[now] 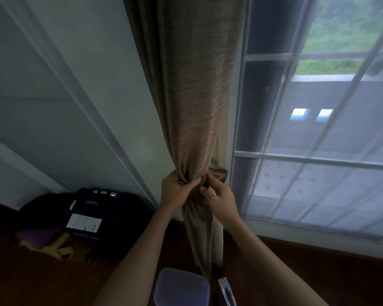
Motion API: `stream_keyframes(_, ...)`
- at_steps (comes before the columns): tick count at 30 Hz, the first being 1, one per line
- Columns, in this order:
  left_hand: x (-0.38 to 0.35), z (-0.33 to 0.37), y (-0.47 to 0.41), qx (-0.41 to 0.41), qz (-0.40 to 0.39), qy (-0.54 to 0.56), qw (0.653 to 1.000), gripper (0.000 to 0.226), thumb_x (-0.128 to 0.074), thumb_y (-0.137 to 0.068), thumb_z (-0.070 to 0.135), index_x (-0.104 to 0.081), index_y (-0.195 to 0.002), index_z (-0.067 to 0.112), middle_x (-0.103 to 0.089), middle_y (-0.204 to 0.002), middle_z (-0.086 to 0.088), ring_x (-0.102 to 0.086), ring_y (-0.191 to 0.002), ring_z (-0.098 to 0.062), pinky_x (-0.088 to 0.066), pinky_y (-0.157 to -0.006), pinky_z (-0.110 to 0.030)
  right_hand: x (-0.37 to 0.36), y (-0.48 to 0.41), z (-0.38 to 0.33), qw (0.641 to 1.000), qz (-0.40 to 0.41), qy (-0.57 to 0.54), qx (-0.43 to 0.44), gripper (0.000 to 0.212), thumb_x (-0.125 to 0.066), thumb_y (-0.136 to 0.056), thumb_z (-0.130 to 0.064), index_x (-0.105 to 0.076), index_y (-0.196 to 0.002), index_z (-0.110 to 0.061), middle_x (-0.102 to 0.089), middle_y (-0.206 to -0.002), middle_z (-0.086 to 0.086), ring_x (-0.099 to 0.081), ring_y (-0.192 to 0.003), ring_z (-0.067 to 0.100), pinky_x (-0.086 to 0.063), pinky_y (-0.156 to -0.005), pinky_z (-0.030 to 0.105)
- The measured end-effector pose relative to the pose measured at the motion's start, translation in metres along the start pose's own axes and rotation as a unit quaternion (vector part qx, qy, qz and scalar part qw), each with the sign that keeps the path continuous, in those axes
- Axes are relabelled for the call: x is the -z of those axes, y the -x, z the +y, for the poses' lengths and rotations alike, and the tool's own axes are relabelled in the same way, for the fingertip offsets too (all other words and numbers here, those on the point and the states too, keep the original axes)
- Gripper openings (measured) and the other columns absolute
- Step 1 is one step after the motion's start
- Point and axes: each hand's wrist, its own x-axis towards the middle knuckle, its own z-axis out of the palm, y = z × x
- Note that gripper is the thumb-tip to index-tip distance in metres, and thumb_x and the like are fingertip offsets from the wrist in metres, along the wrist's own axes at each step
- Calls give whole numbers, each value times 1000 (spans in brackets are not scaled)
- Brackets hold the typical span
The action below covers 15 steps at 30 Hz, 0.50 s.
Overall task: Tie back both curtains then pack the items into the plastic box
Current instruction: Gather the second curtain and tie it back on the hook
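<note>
My brown curtain (192, 107) is bunched up beside the window (318, 129).
My left hand (175, 192) squeezes the bunch; my right hand (219, 198) pinches the tie (219, 175) around it.

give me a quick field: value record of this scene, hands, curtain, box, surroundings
left hand: gripping the bunched curtain from the left
right hand: pinching the tie at the gather
curtain: brown, gathered beside the window
tie: brown band around the curtain, fastening not visible
plastic box: lid on, on the dark floor below the hands
dark bag: on the floor at left
</note>
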Motion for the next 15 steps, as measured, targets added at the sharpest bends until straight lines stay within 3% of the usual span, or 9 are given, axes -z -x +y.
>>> stream_keyframes(5,6,-1,-6,28,-33,-10,999,32,-83,-71,29,-74,-94,10,-73,-93,-2,-60,-80,-3,-38,-59,3,-9,-4,-3,997,-37,-61,14,60,-66,-86,-8,-48,-141,-24,-63,-126,-16,-57,-116,-3,-48,-97,24)
stream_keyframes(11,16,-3,-17,67,-131,-21,989,40,-86,-65,38,-75,-99,20,-71,-87,10,-64,-81,-2,-48,-70,-11,-4,-17,-3,997,-70,-42,-8,71,-80,-74,-15,-48,-135,-28,-63,-121,-15,-59,-113,3,-51,-97,36)
stream_keyframes(13,19,-1,-24,91,-186,15,978,25,-81,-71,27,-76,-93,17,-74,-85,7,-67,-81,-5,-53,-83,-26,0,-26,-9,996,-81,-46,-15,71,-81,-70,-10,-48,-130,-24,-63,-118,-9,-60,-111,9,-53,-95,39)
stream_keyframes(14,22,2,-28,112,-212,71,968,10,-72,-79,14,-75,-88,12,-74,-79,4,-67,-79,-8,-54,-87,-31,2,-30,-12,994,-87,-55,-23,72,-81,-68,-5,-47,-129,-21,-62,-116,-7,-61,-109,11,-54,-93,38)
stream_keyframes(15,24,4,-33,134,-226,111,958,12,-60,-86,3,-71,-88,7,-73,-76,1,-67,-78,-12,-55,-88,-33,3,-31,-15,994,-91,-62,-27,74,-80,-68,0,-46,-130,-21,-62,-115,-7,-61,-108,12,-55,-91,35)
